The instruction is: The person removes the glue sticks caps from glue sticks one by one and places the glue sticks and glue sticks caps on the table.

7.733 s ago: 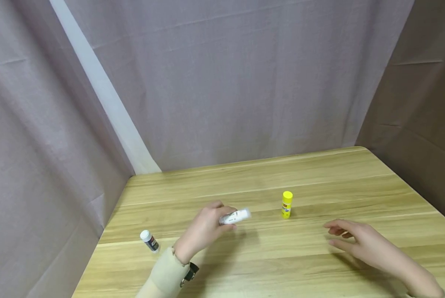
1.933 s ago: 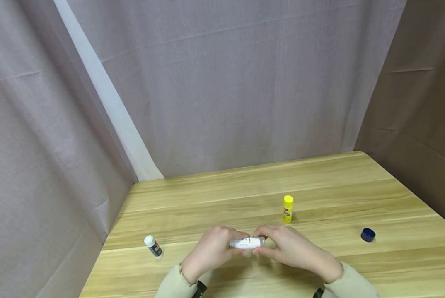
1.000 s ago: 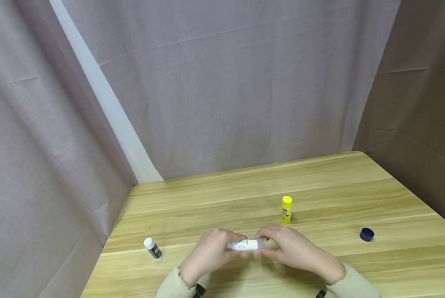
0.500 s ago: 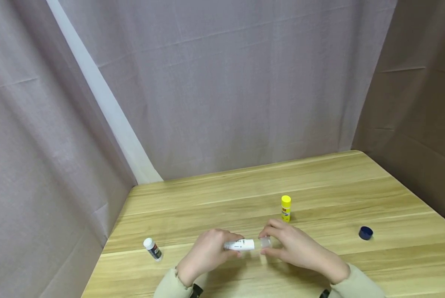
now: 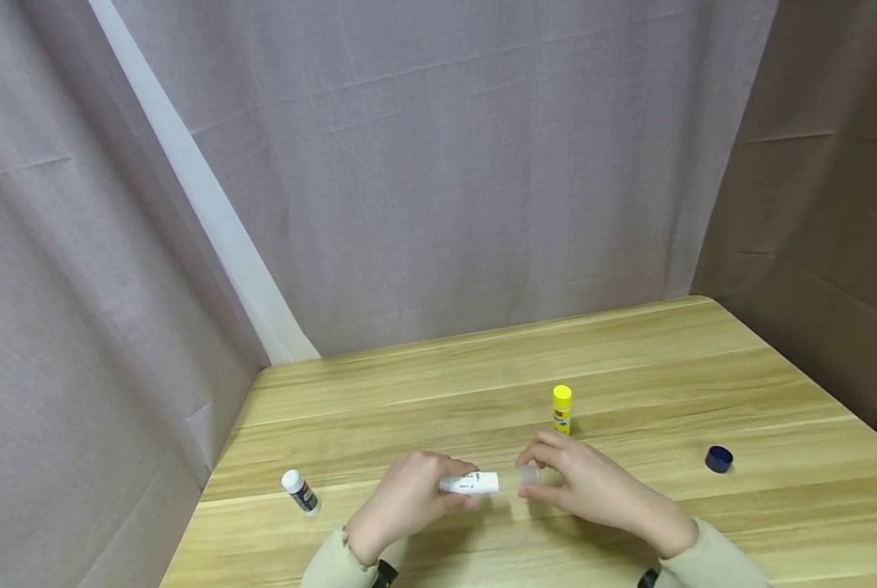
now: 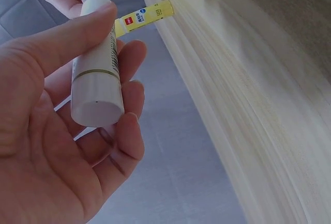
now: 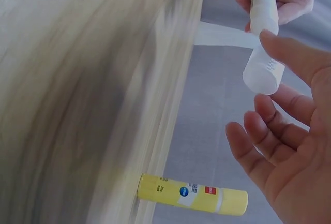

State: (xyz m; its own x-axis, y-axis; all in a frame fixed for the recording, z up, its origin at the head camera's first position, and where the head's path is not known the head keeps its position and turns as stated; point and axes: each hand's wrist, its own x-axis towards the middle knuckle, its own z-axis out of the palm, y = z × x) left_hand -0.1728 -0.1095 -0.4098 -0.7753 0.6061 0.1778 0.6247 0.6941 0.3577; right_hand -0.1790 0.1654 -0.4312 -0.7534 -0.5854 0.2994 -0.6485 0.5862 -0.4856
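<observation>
The clear cap [image 5: 528, 476] has just come off the white glue stick [image 5: 469, 483]: the left hand [image 5: 402, 502] grips the tube above the desk [image 5: 629, 351], the right hand [image 5: 593, 490] seemingly pinches the freed cap just beside it, so the uncapping looks done.

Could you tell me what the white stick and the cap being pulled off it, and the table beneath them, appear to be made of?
White glue stick: looks like opaque matte plastic, smooth with a printed label.
Clear cap: seemingly translucent frosted plastic, since light passes through it, with fine ribs at the rim.
Table: light wood or wood-look laminate, with straight grain lines and a low sheen; the look cannot settle which.
</observation>
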